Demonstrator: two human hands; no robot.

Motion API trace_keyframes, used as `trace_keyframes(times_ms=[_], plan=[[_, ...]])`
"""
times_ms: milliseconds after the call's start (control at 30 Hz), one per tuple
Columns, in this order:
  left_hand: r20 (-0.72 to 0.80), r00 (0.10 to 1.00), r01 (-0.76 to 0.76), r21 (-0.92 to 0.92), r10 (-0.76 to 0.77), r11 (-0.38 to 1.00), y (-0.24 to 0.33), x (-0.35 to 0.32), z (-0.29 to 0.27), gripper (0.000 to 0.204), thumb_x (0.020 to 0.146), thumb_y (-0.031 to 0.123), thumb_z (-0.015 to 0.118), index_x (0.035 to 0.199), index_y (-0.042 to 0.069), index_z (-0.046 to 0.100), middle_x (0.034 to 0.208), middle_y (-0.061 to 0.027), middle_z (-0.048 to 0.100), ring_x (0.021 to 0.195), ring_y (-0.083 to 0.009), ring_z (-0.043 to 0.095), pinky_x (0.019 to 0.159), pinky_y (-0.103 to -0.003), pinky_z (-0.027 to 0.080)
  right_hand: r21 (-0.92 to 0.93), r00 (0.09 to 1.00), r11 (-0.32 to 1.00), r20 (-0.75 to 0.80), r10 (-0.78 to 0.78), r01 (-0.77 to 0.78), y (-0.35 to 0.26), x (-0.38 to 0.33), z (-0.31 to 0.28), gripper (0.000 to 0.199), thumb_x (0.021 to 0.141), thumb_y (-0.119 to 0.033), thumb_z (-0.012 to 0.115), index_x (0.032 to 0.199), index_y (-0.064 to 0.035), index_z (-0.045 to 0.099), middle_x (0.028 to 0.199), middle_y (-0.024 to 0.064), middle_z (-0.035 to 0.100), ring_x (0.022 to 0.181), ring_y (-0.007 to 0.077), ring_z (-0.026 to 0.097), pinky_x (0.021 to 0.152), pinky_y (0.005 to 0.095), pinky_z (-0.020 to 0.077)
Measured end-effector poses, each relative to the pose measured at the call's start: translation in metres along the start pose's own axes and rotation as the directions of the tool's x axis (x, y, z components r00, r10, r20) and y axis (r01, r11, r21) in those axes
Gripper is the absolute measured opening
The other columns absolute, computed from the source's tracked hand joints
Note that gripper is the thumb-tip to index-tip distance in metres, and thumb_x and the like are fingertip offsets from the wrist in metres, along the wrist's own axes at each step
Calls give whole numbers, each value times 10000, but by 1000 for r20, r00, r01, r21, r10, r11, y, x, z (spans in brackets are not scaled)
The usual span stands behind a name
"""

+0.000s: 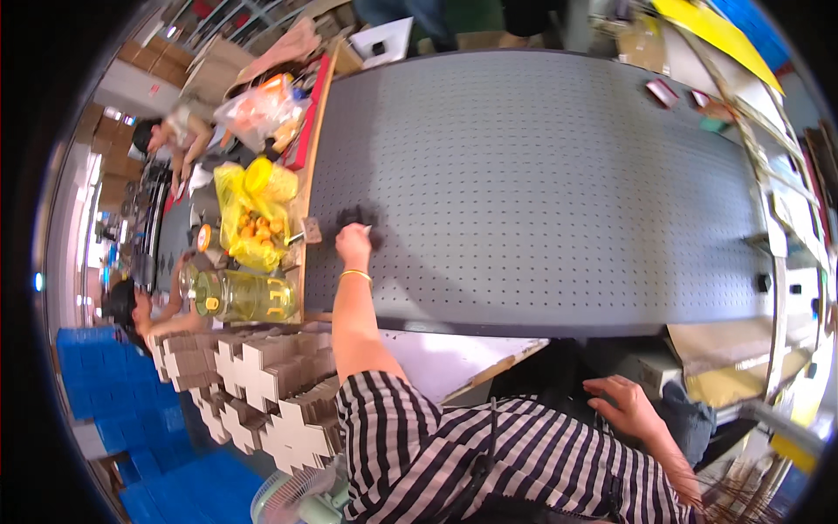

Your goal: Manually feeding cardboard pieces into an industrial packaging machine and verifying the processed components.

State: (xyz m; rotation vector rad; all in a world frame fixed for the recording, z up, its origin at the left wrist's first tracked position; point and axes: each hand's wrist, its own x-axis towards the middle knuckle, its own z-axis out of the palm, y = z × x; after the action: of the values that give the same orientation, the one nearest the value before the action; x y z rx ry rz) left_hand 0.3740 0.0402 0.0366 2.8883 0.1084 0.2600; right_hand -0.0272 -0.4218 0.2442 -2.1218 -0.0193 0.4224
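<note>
My left hand (353,246) is stretched out over the left part of a grey table top (541,192) dotted with rows of small holes. Its fingers are closed on a small black object (356,216), too blurred to name, which is at the table surface. A yellow band circles that wrist. Down by the near side of the table, my right hand (624,403) hangs beside my body, fingers apart, holding nothing.
Left of the table are a yellow bag of orange fruit (253,227), a yellow-lidded jar (272,180) and a large bottle of yellowish liquid (249,297). Stacked cardboard pieces (292,432) and a fan (292,498) stand nearer. Small cards (662,93) lie far right. Two people work at left.
</note>
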Motion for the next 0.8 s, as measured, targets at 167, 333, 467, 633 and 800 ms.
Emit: trace_keyframes(times_ms=[167, 333, 467, 633, 800], plan=[[314, 733, 26, -899, 604, 437, 314, -85, -51, 140, 901, 135, 676, 868, 16, 742, 782, -40, 712, 684, -107, 643, 637, -277, 523, -133, 959, 983, -237, -155, 126, 3, -63, -24, 291, 861, -150, 684, 1126, -35, 650, 999, 128, 685, 925, 315, 646, 827, 406, 514], [-227, -46, -456, -862, 973, -223, 504, -295, -218, 115, 773, 105, 786, 858, 57, 726, 840, -49, 669, 815, -194, 631, 719, -305, 506, -89, 497, 996, -863, -84, 14, 2, -221, -53, 322, 868, -103, 664, 1181, -38, 630, 1123, 134, 667, 1018, 307, 627, 895, 392, 489], [-461, -440, -280, -745, 770, -606, 579, -459, -291, 136, 755, 107, 792, 865, 63, 725, 848, -61, 670, 832, -217, 637, 738, -330, 514, -153, 245, 952, -966, -87, -267, 8, -365, -32, 388, 879, -111, 668, 1257, -46, 606, 1203, 126, 638, 1121, 300, 571, 995, 402, 420], [-489, -632, 19, -785, 600, -619, 611, -616, -351, 126, 747, 41, 783, 861, 45, 732, 848, -75, 667, 798, -211, 646, 709, -312, 515, 23, 144, 976, -988, 56, -217, 24, -497, 39, 375, 895, -181, 690, 1239, -47, 624, 1185, 118, 652, 1120, 271, 587, 992, 389, 433], [-348, -834, 75, -840, 427, -537, 645, -722, -354, 177, 749, 72, 790, 916, 69, 732, 1051, -87, 645, 973, -237, 608, 821, -350, 495, 159, -133, 971, -982, 136, -179, 39, -578, 83, 461, 879, -256, 708, 1287, -73, 595, 1165, 104, 655, 1098, 267, 578, 985, 385, 436]])
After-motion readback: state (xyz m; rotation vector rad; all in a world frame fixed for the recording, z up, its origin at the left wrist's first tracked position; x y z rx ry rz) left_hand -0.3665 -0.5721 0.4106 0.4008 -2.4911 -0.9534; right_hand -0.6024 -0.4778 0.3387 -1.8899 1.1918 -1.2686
